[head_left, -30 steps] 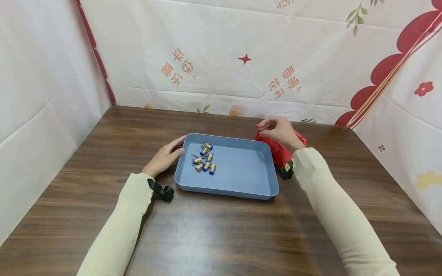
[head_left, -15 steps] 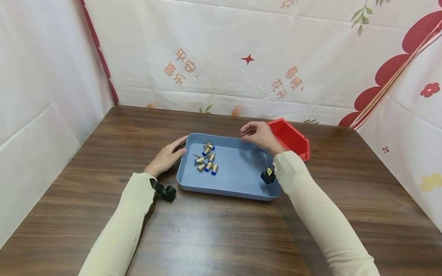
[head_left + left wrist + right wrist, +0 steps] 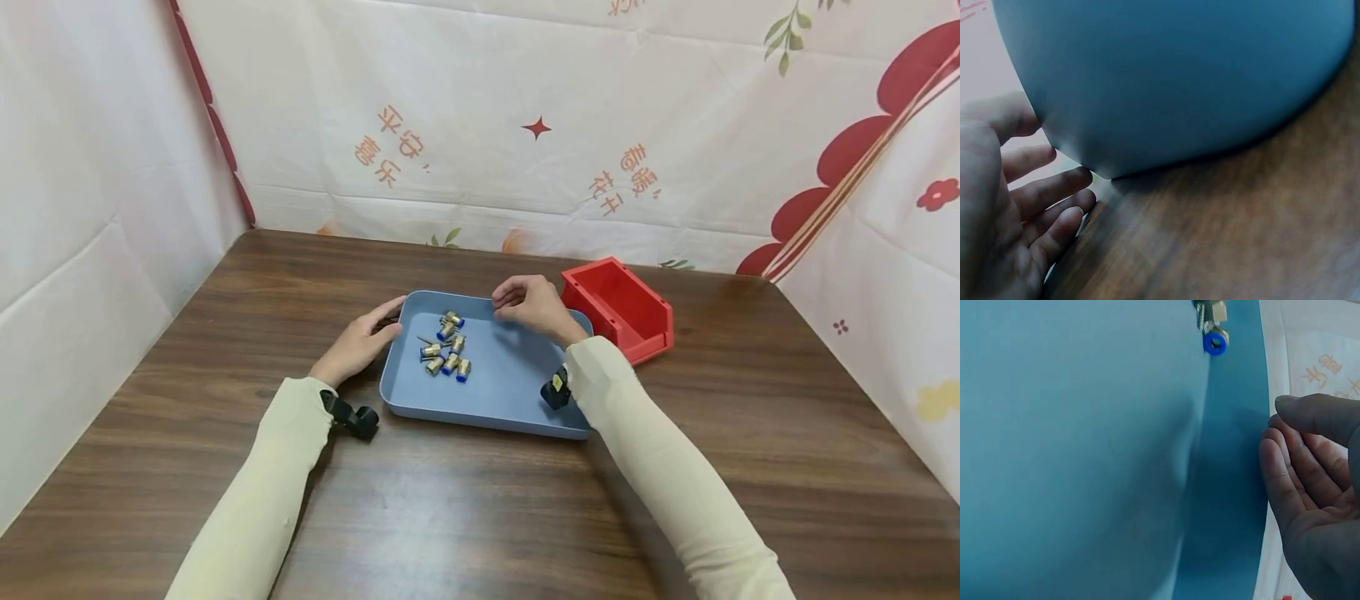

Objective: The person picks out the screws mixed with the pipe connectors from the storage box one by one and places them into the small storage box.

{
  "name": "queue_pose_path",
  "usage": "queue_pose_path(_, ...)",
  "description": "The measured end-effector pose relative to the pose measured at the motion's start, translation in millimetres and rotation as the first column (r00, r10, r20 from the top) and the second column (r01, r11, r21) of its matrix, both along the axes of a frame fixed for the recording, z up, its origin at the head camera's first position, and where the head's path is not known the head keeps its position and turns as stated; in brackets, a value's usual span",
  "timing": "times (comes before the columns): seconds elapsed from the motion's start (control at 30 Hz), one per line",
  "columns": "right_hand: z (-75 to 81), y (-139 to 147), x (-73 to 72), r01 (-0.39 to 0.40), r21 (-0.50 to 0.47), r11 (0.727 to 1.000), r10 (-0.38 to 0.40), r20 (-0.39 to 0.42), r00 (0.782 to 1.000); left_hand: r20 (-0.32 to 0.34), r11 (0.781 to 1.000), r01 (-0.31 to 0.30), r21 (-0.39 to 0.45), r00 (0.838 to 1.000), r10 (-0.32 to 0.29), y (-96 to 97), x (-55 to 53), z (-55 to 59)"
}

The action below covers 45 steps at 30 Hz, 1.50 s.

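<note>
A blue-grey rectangular tray (image 3: 510, 375) lies on the table. Several brass fittings with blue collars (image 3: 450, 364) are heaped in its left half, with thin screws among them. My left hand (image 3: 358, 343) rests at the tray's left side, thumb at the rim. In the left wrist view, its loosely bent fingers (image 3: 1054, 190) reach along the outer wall. Over the tray's back right part hovers my right hand (image 3: 534, 307), fingers lightly bent. Seen from the right wrist, thumb and fingertips are apart with nothing between them, and one fitting (image 3: 1215, 342) shows beyond.
A red plastic parts bin (image 3: 633, 293) stands against the tray's back right corner, its inside facing up. Brown wood-grain table (image 3: 435, 517) spreads around the tray. A printed white cloth (image 3: 480, 108) hangs behind and at both sides.
My right hand has moved left from over the red bin to above the tray, uncovering the bin. My left hand stays at the tray's left side, and the fittings lie as before.
</note>
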State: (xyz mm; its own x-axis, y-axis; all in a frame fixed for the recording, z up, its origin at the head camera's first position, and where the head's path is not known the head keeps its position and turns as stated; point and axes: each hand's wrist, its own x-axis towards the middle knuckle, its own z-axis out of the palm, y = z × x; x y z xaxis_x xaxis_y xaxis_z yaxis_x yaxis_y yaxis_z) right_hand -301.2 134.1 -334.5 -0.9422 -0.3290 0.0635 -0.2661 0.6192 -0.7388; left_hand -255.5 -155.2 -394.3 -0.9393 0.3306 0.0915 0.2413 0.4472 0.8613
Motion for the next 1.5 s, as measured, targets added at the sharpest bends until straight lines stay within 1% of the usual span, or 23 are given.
queue_pose_path(0.2,-4.9,-12,-1.7,-0.021,0.009,1.0,0.02,0.033,0.999,0.004,1.0,-0.009,0.01,1.0,0.008,-2.4,-1.1,-0.9)
queue_pose_path(0.43,-15.1,-21,0.8,-0.057,0.031,0.998,0.055,0.08,0.995,0.002,1.0,-0.009,-0.014,1.0,0.009,-0.3,-0.2,-0.2)
queue_pose_path(0.53,-18.0,-24,1.0,-0.062,0.028,0.998,0.059,0.1,0.993,-0.001,1.0,-0.01,-0.011,1.0,0.01,0.4,0.8,0.6)
queue_pose_path(0.67,-20.8,-27,-0.2,-0.072,0.022,0.997,0.069,0.134,0.989,-0.001,1.0,-0.013,0.002,1.0,0.013,0.6,1.3,-0.4)
queue_pose_path(0.8,-22.4,-31,0.2,-0.09,0.043,0.995,0.081,0.166,0.983,0.011,1.0,-0.007,-0.003,1.0,0.007,0.3,0.7,-2.9)
queue_pose_path(0.93,-21.2,-36,0.7,-0.109,0.059,0.992,0.099,0.156,0.983,0.02,1.0,-0.012,-0.01,1.0,0.012,-0.5,-1.2,-3.5)
queue_pose_path(1.13,-19.0,-43,-0.5,-0.124,0.087,0.988,0.109,0.158,0.981,0.016,1.0,-0.021,-0.019,1.0,0.021,-2.0,-2.6,-0.1)
queue_pose_path(1.27,-20.0,-46,-0.6,-0.126,0.1,0.987,0.109,0.163,0.981,0.018,1.0,-0.018,-0.024,1.0,0.018,-1.2,-1.3,0.8)
queue_pose_path(1.43,-23.0,-49,1.0,-0.143,0.098,0.985,0.128,0.149,0.981,0.011,0.999,-0.016,-0.028,1.0,0.016,-0.8,-0.6,-0.7)
queue_pose_path(1.47,-23.7,-49,1.5,-0.147,0.095,0.985,0.132,0.143,0.981,0.011,0.999,-0.012,-0.031,1.0,0.012,0.2,2.8,4.0)
queue_pose_path(1.5,-24.3,-49,2.1,-0.149,0.089,0.985,0.136,0.142,0.981,0.011,1.0,-0.008,-0.025,1.0,0.008,0.4,3.1,4.0)
